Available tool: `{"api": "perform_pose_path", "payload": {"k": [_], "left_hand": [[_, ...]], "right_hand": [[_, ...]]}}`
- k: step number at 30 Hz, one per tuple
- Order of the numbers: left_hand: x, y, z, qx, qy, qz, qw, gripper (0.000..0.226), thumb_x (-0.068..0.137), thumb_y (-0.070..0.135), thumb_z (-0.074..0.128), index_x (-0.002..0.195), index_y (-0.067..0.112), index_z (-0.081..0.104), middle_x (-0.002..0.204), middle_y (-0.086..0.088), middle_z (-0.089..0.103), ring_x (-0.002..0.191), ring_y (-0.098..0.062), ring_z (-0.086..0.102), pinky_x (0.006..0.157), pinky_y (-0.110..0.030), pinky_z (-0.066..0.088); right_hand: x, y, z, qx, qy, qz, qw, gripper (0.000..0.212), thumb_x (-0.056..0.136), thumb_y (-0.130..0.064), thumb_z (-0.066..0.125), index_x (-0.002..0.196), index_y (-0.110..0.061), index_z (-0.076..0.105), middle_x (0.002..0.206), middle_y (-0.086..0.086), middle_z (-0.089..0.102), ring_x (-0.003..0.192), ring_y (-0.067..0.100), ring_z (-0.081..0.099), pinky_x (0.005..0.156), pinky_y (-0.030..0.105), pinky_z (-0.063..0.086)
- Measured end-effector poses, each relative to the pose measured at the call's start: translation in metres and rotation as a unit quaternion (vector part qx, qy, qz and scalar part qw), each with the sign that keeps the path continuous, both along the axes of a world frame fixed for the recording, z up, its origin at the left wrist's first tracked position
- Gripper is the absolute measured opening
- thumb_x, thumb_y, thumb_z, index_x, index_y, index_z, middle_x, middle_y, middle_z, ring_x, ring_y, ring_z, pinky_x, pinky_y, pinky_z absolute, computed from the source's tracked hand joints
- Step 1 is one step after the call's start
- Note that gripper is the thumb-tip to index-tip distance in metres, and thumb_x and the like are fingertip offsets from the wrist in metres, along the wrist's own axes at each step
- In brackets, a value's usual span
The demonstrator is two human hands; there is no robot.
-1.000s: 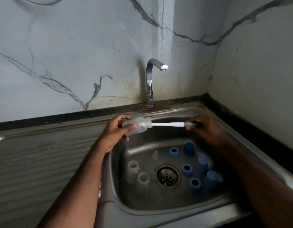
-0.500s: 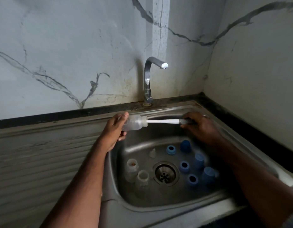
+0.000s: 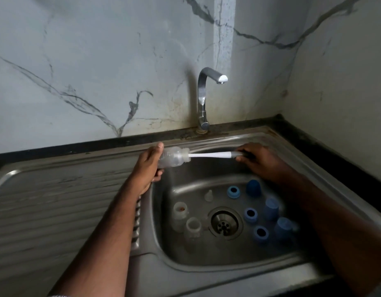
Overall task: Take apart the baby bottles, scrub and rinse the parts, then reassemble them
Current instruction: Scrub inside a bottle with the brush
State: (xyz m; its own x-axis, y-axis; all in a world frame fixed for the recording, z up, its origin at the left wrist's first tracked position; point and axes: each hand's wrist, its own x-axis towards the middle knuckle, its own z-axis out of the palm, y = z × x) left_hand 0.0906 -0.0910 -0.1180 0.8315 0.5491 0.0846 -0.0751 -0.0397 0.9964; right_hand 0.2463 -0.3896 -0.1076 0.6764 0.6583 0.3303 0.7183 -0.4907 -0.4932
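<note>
Head view: I look down on a stainless steel sink basin (image 3: pixel 163 221) set in a corner of grey-veined marble wall.
Left hand: my left hand (image 3: pixel 147 168) grips a clear plastic baby bottle body (image 3: pixel 173 160), fingers curled round its base end and thumb over the top; the bottle lies sideways above the basin's back left edge, mouth to the right.
Right hand: my right hand (image 3: pixel 260 160) pinches the dark grip of a white-handled bottle brush (image 3: pixel 211 155), fingers closed round it; the brush head sits inside the bottle.
Tap: the chrome tap (image 3: pixel 203 97) stands behind the hands; I see no water running.
Basin floor: two more clear bottle bodies (image 3: pixel 186 219) stand left of the drain (image 3: pixel 223 224); a small clear teat (image 3: pixel 208 195) lies behind it; blue screw rings (image 3: pixel 250 215) and blue caps (image 3: pixel 271 209) stand to the right.
Step in hand: I judge this as scrubbing the inside of the first bottle.
Doing it well: hold the bottle firm, keep brush and neck in line, twist while stroking to the base, and stay over the basin so drips fall in.
Left to do: the other parts look unscrubbed; rinsing and reassembly remain.
</note>
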Motion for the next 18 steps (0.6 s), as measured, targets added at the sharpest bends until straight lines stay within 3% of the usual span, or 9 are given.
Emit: {"api": "perform_pose_path", "payload": {"k": [4, 8, 10, 13, 18], "left_hand": [[0.004, 0.003, -0.007, 0.036, -0.017, -0.009, 0.999, 0.006, 0.100, 0.025, 0.058, 0.101, 0.022, 0.062, 0.088, -0.003, 0.057, 0.056, -0.010, 0.044, 0.041, -0.017, 0.030], [0.000, 0.009, -0.012, 0.111, -0.021, -0.035, 0.993, 0.034, 0.089, 0.006, 0.070, 0.110, 0.032, 0.065, 0.103, -0.005, 0.066, 0.072, -0.011, 0.057, 0.049, -0.025, 0.044], [-0.001, 0.008, -0.010, 0.104, -0.014, -0.041, 0.994, 0.043, 0.084, -0.001, 0.072, 0.117, 0.026, 0.063, 0.110, -0.008, 0.066, 0.085, -0.015, 0.062, 0.056, -0.028, 0.050], [0.000, 0.006, -0.009, 0.088, -0.016, -0.036, 0.995, 0.052, 0.078, -0.012, 0.073, 0.121, 0.015, 0.059, 0.110, -0.010, 0.064, 0.087, -0.018, 0.062, 0.060, -0.029, 0.053], [0.003, 0.007, -0.014, 0.077, -0.024, -0.031, 0.996, 0.056, 0.073, -0.018, 0.074, 0.117, 0.013, 0.059, 0.106, -0.008, 0.063, 0.087, -0.017, 0.062, 0.058, -0.023, 0.055]], "right_hand": [[0.007, -0.007, -0.002, -0.020, -0.029, -0.006, 0.999, 0.022, 0.095, -0.035, 0.064, 0.113, -0.023, 0.067, 0.103, -0.004, 0.065, 0.097, 0.014, 0.061, 0.089, 0.038, 0.050], [0.003, -0.003, -0.008, -0.048, -0.040, -0.019, 0.998, 0.023, 0.096, -0.035, 0.064, 0.115, -0.023, 0.066, 0.107, -0.003, 0.065, 0.099, 0.014, 0.059, 0.092, 0.040, 0.051], [0.000, -0.001, -0.008, -0.060, -0.034, -0.028, 0.997, 0.024, 0.096, -0.035, 0.063, 0.117, -0.023, 0.065, 0.107, -0.002, 0.064, 0.098, 0.014, 0.058, 0.092, 0.040, 0.050], [0.000, 0.003, -0.007, -0.074, -0.022, -0.033, 0.996, 0.024, 0.097, -0.034, 0.062, 0.118, -0.024, 0.063, 0.108, -0.003, 0.062, 0.099, 0.013, 0.057, 0.094, 0.037, 0.049], [0.002, 0.003, -0.013, -0.062, -0.015, -0.042, 0.997, 0.020, 0.097, -0.035, 0.063, 0.116, -0.026, 0.064, 0.104, -0.005, 0.064, 0.094, 0.011, 0.060, 0.089, 0.035, 0.051]]}}
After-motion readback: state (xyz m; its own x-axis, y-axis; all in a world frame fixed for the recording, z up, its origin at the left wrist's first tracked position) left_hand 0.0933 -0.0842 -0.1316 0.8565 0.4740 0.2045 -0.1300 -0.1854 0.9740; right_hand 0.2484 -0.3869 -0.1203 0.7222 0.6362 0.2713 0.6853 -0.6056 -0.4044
